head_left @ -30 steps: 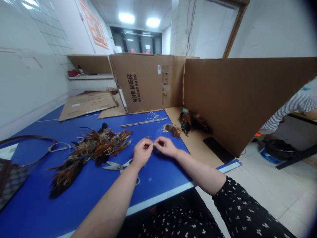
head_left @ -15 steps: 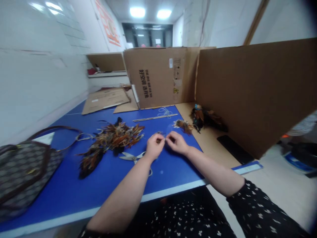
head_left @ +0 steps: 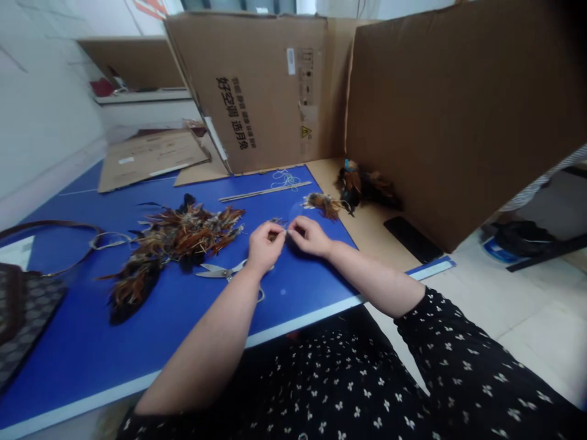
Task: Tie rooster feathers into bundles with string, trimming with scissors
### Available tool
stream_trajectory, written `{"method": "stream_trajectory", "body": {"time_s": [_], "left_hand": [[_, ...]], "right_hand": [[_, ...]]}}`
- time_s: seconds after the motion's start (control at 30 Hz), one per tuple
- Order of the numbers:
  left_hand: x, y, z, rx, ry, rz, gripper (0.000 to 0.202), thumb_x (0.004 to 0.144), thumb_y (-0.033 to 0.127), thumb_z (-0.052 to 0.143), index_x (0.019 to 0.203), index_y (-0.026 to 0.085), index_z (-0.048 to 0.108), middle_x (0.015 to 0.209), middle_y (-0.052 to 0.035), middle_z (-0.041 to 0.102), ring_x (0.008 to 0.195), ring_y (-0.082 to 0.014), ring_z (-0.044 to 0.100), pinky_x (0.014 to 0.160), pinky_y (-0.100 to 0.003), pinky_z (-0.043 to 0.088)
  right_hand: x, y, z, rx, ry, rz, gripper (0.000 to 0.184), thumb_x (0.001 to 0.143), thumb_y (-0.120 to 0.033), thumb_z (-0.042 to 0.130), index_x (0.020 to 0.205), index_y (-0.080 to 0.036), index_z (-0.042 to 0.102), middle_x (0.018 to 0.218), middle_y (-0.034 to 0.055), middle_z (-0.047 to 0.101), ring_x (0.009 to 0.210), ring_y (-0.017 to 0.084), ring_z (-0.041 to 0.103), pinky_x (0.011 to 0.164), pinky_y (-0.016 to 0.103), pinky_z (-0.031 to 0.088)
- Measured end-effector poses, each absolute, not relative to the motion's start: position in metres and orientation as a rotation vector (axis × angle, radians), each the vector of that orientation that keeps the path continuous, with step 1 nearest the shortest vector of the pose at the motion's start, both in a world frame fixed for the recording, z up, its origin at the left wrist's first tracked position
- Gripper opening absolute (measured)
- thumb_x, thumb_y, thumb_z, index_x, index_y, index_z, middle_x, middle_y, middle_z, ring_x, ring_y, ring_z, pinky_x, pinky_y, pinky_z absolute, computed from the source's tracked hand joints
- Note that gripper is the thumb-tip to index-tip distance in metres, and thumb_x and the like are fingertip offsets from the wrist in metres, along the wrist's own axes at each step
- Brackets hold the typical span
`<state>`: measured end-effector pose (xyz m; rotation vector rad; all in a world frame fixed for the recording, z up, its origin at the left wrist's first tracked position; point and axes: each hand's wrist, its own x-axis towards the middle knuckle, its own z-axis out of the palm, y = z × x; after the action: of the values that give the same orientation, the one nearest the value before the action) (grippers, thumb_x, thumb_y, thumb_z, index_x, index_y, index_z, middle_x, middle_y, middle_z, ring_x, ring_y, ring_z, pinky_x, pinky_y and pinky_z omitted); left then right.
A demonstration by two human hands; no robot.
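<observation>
Above the blue tabletop my two hands meet fingertip to fingertip. My left hand is closed in a pinch on a small brown feather, mostly hidden by the fingers, with greyish wisps showing just beyond them. My right hand is also pinched shut, its thumb and forefinger touching the left fingertips; what it grips is too small to make out. Partly under my left wrist lies a pair of scissors, blades spread. Left of them spreads a large pile of brown and black feathers.
Beyond my right hand lies a small feather bunch, with darker feathers on cardboard behind. Thin sticks and tangled string lie farther back. A phone is at right, a patterned bag at left. Tall cardboard walls the back.
The camera view has tilted down and turned right, so the table things appear shifted left and up. Both hands keep their pinch together with little visible change.
</observation>
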<state>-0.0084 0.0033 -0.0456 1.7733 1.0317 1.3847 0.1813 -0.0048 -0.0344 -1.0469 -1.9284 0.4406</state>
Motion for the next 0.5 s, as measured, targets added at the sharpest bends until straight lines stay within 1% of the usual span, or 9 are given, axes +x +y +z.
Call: {"method": "stream_trajectory", "body": {"time_s": [0.1, 0.13, 0.23, 0.33, 0.5], "left_hand": [[-0.008, 0.001, -0.043, 1.646, 1.043, 1.346, 0.019, 0.084, 0.035, 0.075, 0.088, 0.019, 0.066, 0.069, 0.0018, 0.067, 0.046, -0.0091, 0.057, 0.044, -0.021, 0.047], [-0.008, -0.001, -0.041, 1.597, 1.057, 1.321, 0.022, 0.083, 0.036, 0.076, 0.090, 0.019, 0.066, 0.063, 0.0033, 0.064, 0.043, -0.0097, 0.056, 0.043, -0.021, 0.047], [-0.006, -0.003, -0.038, 1.454, 1.061, 1.292, 0.028, 0.083, 0.041, 0.077, 0.091, 0.019, 0.062, 0.055, 0.0048, 0.060, 0.042, -0.0113, 0.057, 0.042, -0.021, 0.047], [-0.005, 0.000, -0.036, 1.380, 1.022, 1.286, 0.033, 0.081, 0.045, 0.079, 0.089, 0.019, 0.060, 0.053, 0.0049, 0.059, 0.040, -0.0108, 0.054, 0.042, -0.021, 0.045], [-0.006, 0.003, -0.033, 1.274, 0.985, 1.307, 0.033, 0.080, 0.043, 0.079, 0.088, 0.019, 0.058, 0.052, 0.0051, 0.059, 0.039, -0.0103, 0.053, 0.042, -0.022, 0.043]], "right_hand": [[0.180, -0.005, -0.033, -1.043, -1.935, 0.440, 0.015, 0.095, -0.033, 0.056, 0.086, -0.021, 0.060, 0.084, 0.0051, 0.064, 0.082, 0.020, 0.057, 0.080, 0.034, 0.048], [0.179, -0.005, -0.032, -1.032, -1.933, 0.438, 0.016, 0.096, -0.034, 0.056, 0.086, -0.021, 0.060, 0.084, 0.0050, 0.063, 0.080, 0.020, 0.057, 0.079, 0.033, 0.048], [0.178, -0.006, -0.030, -0.987, -1.922, 0.428, 0.018, 0.096, -0.035, 0.056, 0.084, -0.021, 0.060, 0.080, 0.0051, 0.062, 0.077, 0.020, 0.056, 0.077, 0.034, 0.047], [0.180, -0.005, -0.031, -0.951, -1.914, 0.421, 0.016, 0.095, -0.033, 0.058, 0.086, -0.021, 0.061, 0.079, 0.0049, 0.061, 0.074, 0.020, 0.056, 0.074, 0.034, 0.046], [0.183, -0.002, -0.034, -0.973, -1.914, 0.396, 0.014, 0.094, -0.031, 0.060, 0.084, -0.021, 0.061, 0.078, 0.0043, 0.062, 0.072, 0.019, 0.056, 0.071, 0.033, 0.045]]}}
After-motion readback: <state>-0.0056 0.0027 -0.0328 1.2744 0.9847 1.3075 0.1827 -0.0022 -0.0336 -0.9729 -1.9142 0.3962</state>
